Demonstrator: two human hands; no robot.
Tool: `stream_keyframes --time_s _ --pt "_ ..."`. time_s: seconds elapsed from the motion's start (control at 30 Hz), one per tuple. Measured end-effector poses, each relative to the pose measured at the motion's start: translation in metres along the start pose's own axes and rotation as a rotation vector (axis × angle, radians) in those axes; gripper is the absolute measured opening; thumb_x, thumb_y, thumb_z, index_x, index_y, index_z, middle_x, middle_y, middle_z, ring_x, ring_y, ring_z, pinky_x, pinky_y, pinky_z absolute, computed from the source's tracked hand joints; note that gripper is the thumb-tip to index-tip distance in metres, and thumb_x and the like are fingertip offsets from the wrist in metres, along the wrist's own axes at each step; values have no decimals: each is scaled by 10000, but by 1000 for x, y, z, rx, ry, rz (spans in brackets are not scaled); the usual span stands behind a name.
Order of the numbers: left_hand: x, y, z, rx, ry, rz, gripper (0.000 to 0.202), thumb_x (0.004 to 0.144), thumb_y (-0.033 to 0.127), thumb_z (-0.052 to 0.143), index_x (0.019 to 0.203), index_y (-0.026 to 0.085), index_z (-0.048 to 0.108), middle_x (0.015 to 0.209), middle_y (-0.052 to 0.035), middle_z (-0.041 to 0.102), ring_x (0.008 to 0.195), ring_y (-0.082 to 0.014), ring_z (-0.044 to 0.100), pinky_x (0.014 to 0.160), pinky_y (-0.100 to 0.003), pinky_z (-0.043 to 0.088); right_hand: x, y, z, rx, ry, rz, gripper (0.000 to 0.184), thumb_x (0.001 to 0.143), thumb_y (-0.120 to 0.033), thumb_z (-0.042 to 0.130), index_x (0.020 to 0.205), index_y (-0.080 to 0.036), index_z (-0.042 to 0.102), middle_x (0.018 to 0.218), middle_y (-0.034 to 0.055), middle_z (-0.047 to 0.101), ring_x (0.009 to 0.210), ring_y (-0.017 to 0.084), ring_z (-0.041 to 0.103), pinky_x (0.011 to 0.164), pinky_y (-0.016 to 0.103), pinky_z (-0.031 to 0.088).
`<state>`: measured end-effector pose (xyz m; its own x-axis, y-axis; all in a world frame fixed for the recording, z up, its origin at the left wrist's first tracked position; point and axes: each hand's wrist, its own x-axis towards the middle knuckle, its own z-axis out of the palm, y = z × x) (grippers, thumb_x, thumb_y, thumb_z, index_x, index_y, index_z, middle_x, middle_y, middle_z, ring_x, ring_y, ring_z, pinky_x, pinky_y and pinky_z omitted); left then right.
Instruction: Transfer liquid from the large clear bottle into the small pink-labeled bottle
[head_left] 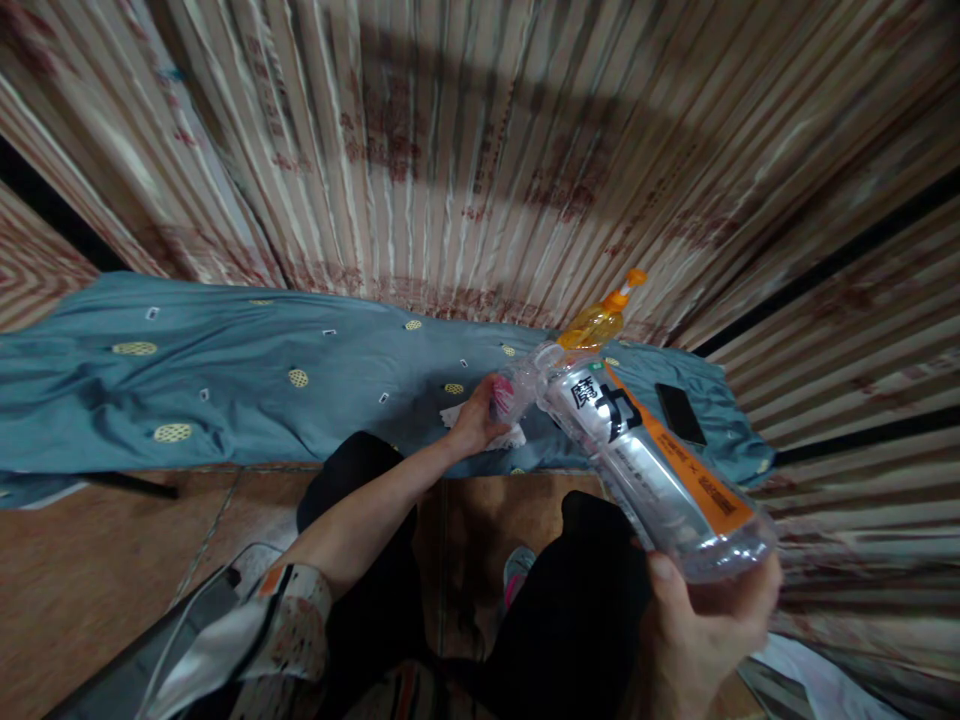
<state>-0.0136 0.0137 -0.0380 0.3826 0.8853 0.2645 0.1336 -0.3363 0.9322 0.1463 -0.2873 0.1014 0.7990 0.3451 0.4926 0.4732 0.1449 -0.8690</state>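
above the blue cloth (232,385), a bottle (649,460) is held: top by the left hand (478,418), base by the right hand (705,625).

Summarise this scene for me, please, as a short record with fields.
Left hand: grips the pinkish end of the large bottle
Right hand: holds its base
Label: silver and orange
Behind bottle: orange pump bottle
Right of bottle: dark phone-like object
Below left hand: white sheet, partly hidden
Surface: blue-green cloth, yellow motifs
Backdrop: striped curtain
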Motion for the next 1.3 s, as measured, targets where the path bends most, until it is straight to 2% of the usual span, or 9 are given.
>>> stream_keyframes --time_s 0.2,0.33,0.57,0.8,0.9,0.97,1.1,1.2,1.3 --pt "1 1 0 0 5 9 1061 707 215 1120 1692 329 744 1762 -143 831 1721 -488 764 1461 -694 674 -1 0 -1 1 -6 12 1305 723 -699 1195 1785 -173 649 1725 260 759 1693 541 710 1442 836 535" --pt "2 -1 2 5 -1 12 1037 720 243 1095 1688 330 734 1779 -136 815 1740 -479 747 1458 -705 671 -1 -1 1 7 8 10 1334 663 -709 1217 1760 -180 672 1753 262 747 1681 549 719 1438 837 542" --pt "1 -4 2 -6 4 -6 1096 707 265 1093 1736 273 715 1781 -181 821 1703 -479 778 1494 -702 628 -1 2 -1 4 -5 -1 1364 663 -695 1219 1787 -171 651 1763 266 736 1702 550 699 1422 823 562" --pt "1 -3 1 -14 12 9 1112 690 247 1129 1730 277 737 1775 -172 826 1724 -493 764 1542 -733 574 -1 4 -2 8 -2 6 1382 632 -687 1226 1791 -193 656 1798 267 716 1706 552 692 1405 815 580" --pt "2 -1 0 -27 16 14 1080 697 237 1141 1704 311 757 1739 -144 840 1699 -477 779 1531 -715 592 -2 4 -3 -1 -10 5 1364 640 -684 1223 1782 -192 663 1778 265 726 1688 550 701 1371 793 616" --pt "2 2 0 -25 15 8 1080 685 225 1145 1693 288 761 1708 -152 846 1680 -490 787 1518 -726 604 -2 4 -4 -6 -18 19 1394 640 -689 1219 1808 -193 642 1789 266 714 1663 549 718 1361 791 623" --pt "2 5 -1 -11 12 -5 1075 686 219 1129 1690 254 747 1718 -165 836 1697 -514 768 1516 -766 597 -1 4 -5 -2 0 51 1420 605 -716 1215 1794 -184 649 1768 259 720 1628 544 734 1410 824 559" --pt "1 3 -1 -6 9 12 1046 716 241 1116 1692 288 742 1726 -148 836 1701 -485 771 1513 -731 609 1 2 -3 8 10 82 1442 552 -692 1236 1767 -163 667 1735 255 734 1620 543 731 1471 846 470" --pt "2 -2 1 -21 3 24 1057 724 262 1116 1708 292 731 1752 -153 824 1720 -477 759 1521 -715 599 1 0 -2 21 3 58 1402 570 -665 1236 1754 -164 675 1696 236 751 1648 527 710 1482 805 472"
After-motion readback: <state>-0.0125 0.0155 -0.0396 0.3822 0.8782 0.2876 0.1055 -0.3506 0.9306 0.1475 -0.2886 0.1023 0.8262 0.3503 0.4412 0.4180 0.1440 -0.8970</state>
